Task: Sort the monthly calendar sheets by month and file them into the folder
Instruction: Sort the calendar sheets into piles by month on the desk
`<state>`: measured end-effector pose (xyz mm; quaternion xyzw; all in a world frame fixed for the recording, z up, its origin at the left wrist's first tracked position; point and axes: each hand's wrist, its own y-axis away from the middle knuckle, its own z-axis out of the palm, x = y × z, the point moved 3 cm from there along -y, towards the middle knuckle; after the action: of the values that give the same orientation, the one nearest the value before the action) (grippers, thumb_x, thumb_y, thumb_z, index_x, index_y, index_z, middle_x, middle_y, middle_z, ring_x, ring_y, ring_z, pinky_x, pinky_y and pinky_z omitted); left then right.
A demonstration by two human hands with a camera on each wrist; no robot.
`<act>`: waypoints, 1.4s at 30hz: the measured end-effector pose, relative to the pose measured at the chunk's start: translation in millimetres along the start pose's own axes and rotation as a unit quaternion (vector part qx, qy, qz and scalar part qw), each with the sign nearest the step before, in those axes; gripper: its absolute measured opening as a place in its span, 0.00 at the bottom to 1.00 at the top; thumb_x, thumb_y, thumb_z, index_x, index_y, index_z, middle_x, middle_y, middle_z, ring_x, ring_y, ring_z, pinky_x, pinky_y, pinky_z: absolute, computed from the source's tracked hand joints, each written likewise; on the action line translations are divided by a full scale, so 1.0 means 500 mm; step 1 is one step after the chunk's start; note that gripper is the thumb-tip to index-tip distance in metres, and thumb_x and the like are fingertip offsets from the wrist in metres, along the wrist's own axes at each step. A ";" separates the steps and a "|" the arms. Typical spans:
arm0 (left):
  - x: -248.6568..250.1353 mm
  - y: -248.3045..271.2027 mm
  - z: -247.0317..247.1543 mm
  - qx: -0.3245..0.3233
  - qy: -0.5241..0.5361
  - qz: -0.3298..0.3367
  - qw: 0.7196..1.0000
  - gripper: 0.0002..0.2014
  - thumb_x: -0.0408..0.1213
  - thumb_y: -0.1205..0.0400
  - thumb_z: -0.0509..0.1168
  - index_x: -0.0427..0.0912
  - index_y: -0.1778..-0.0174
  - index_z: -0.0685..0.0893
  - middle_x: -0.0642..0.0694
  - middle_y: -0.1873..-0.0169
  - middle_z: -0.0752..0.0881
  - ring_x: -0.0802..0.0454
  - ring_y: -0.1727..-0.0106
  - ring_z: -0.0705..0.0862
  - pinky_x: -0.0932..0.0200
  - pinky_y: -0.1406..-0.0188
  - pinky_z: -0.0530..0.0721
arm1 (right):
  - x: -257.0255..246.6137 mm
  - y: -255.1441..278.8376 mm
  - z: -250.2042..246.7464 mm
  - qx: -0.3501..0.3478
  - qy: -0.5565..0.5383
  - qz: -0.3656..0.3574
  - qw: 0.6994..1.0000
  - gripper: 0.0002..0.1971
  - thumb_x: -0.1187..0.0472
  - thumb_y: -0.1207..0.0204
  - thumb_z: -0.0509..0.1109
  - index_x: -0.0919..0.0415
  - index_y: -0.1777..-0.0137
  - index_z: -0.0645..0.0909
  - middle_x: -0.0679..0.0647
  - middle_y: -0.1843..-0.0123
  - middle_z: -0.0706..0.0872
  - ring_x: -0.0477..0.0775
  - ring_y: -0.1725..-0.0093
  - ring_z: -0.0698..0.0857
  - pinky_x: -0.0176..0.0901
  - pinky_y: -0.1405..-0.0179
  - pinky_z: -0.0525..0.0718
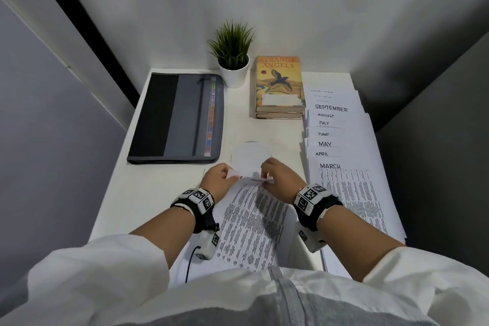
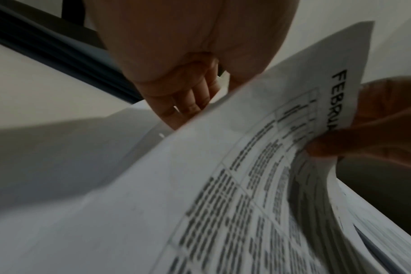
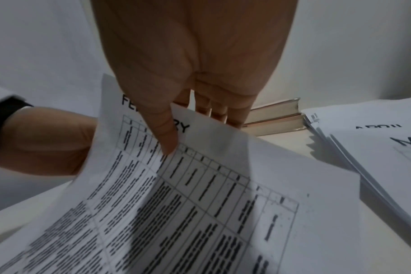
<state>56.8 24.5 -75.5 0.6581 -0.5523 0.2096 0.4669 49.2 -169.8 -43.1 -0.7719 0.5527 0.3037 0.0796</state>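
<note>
February sheet (image 1: 251, 222): lifted at its top edge, above the tabletop (image 1: 158, 180)
Left hand (image 1: 217, 178): grip pinches the top-left corner
Right hand (image 1: 280, 177): grip pinches the top edge, thumb on the title
Folder (image 1: 174, 118): closed, far left

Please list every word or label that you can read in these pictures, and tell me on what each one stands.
"FEBRUARY": sheet held by left hand and right hand; middle letters covered.
"MARCH", "APRIL", "MAY", "JUNE", "JULY", "AUGUST", "SEPTEMBER": fanned sheets.
"STRANGE ANGELS": book; first letter cut off.
Unreadable: table text, sheets behind September, folder tabs.
</note>
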 end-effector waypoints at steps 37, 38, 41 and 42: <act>-0.024 0.025 -0.062 0.051 -0.027 -0.030 0.998 0.17 0.22 0.21 0.60 0.38 0.42 0.87 0.50 0.44 0.81 0.54 0.42 0.78 0.60 0.38 0.75 | -0.013 0.064 0.068 0.021 -0.034 0.027 0.999 0.09 0.72 0.29 0.67 0.60 0.53 0.83 0.55 0.53 0.88 0.58 0.52 0.83 0.45 0.58 0.80; -0.030 0.024 -0.063 0.053 -0.008 -0.051 0.997 0.18 0.23 0.21 0.60 0.38 0.38 0.84 0.48 0.45 0.82 0.53 0.42 0.79 0.58 0.37 0.77 | -0.014 0.065 0.067 0.024 -0.040 0.025 0.999 0.09 0.72 0.29 0.67 0.60 0.54 0.83 0.55 0.54 0.88 0.58 0.53 0.84 0.45 0.58 0.80; -0.046 0.019 -0.055 0.035 0.051 -0.090 0.994 0.17 0.26 0.22 0.66 0.39 0.37 0.81 0.51 0.61 0.81 0.50 0.54 0.81 0.60 0.51 0.78 | -0.015 0.066 0.067 0.030 -0.048 0.022 0.998 0.08 0.72 0.29 0.67 0.60 0.55 0.84 0.55 0.55 0.89 0.58 0.55 0.85 0.45 0.60 0.81; -0.046 0.019 -0.053 0.029 0.045 -0.087 0.995 0.15 0.28 0.22 0.68 0.41 0.39 0.81 0.51 0.63 0.79 0.51 0.56 0.80 0.61 0.52 0.77 | -0.016 0.066 0.067 0.030 -0.047 0.023 0.998 0.08 0.72 0.29 0.67 0.60 0.55 0.84 0.54 0.55 0.89 0.58 0.55 0.85 0.44 0.60 0.81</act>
<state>47.3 59.7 -77.4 0.7068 -0.4652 0.2134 0.4884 5.1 -160.7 -58.5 -0.7413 0.5746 0.3247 0.1221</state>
